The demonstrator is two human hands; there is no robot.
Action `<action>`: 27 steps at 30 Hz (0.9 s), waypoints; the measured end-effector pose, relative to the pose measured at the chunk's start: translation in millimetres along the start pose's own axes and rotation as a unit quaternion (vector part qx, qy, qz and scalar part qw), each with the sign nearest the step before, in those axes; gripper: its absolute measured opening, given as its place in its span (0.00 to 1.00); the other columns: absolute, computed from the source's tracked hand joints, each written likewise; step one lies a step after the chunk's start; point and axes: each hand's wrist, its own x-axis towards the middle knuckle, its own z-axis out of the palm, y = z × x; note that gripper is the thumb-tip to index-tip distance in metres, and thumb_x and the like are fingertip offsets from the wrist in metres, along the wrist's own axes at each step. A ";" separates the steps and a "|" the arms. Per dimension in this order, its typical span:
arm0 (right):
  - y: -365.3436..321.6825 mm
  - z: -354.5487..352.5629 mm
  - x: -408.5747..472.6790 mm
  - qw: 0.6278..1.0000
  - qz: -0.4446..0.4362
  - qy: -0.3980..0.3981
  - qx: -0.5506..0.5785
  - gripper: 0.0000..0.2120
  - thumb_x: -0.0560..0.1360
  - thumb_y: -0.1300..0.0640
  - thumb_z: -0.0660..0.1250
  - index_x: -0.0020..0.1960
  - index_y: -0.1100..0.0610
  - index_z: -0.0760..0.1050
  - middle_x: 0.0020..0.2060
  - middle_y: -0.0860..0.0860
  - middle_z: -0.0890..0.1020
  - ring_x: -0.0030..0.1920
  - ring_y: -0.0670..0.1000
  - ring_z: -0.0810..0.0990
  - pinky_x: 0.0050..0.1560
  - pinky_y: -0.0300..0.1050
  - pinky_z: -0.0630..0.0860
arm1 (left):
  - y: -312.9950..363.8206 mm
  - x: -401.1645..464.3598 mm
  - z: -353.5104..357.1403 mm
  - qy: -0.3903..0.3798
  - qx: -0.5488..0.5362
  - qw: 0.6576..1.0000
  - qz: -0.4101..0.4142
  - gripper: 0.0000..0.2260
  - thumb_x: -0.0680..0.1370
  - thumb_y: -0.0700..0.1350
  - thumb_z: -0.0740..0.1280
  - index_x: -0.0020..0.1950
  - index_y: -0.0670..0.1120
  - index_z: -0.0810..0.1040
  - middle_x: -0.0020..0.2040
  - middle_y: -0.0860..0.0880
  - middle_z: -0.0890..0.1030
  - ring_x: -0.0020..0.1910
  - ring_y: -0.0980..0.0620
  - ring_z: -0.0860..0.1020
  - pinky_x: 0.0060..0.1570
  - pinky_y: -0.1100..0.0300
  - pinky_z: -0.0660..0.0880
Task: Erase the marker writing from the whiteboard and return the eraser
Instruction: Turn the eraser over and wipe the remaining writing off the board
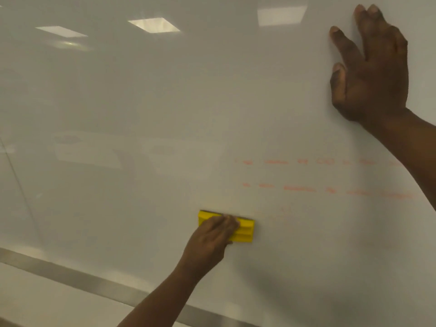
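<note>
— Nearest the lens: left forearm, rising from the bottom edge toward the whiteboard (141, 102). Huge pale board across almost the whole view, metal rail (70, 272) along its lower edge.

— And on the board?

— Right hand (370, 74) up at top right, spread flat and wide against the surface, holding nothing. Looks like a brace, judging by the pose.

— Writing left to clear?

— Two faint lines of orange marker writing (330, 190), low on the right side, running roughly level. Too blurred to read. Possibly a fainter smudge just beneath them; hard to tell.

— Eraser?

— Yellow eraser (243, 228), pressed to the board in the left hand (212, 234). Fingers curled over its top edge, thumb underneath, closed firmly around it. Long axis lying level, parallel to the lines of writing.

— Which way from there to the ink?

— Up and to the right. Eraser below the lower line and beside its left end, not touching any clear stroke. Left hand the nearer of the two to that end, and the only one with the tool.

— So the likely call?

— Probably a lift onto the lower line, then a sweep rightward along it. Returning the eraser not yet due.
</note>
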 end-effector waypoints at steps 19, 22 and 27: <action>0.5 -1.7 0.8 1.000 -0.010 0.014 -0.005 0.25 0.80 0.51 0.51 0.77 0.50 0.57 0.77 0.56 0.57 0.78 0.56 0.52 0.75 0.51 0.49 | 4.5 99.3 -30.4 0.026 0.053 0.997 0.058 0.22 0.73 0.36 0.74 0.67 0.41 0.79 0.64 0.43 0.81 0.61 0.42 0.80 0.62 0.50 0.75; 0.7 -2.1 1.5 1.000 -0.008 0.012 -0.007 0.25 0.80 0.51 0.51 0.77 0.50 0.57 0.77 0.56 0.57 0.78 0.56 0.52 0.75 0.51 0.49 | 11.4 96.4 -31.1 0.034 0.042 0.998 0.045 0.22 0.73 0.40 0.76 0.67 0.40 0.79 0.63 0.43 0.81 0.61 0.44 0.77 0.62 0.51 0.74; 2.2 0.5 0.7 1.000 -0.008 0.019 -0.017 0.25 0.80 0.50 0.50 0.77 0.50 0.57 0.77 0.57 0.57 0.78 0.56 0.53 0.76 0.52 0.50 | 28.0 48.1 7.0 -0.020 0.029 0.996 0.080 0.25 0.71 0.38 0.77 0.67 0.42 0.78 0.62 0.43 0.82 0.59 0.44 0.79 0.59 0.51 0.76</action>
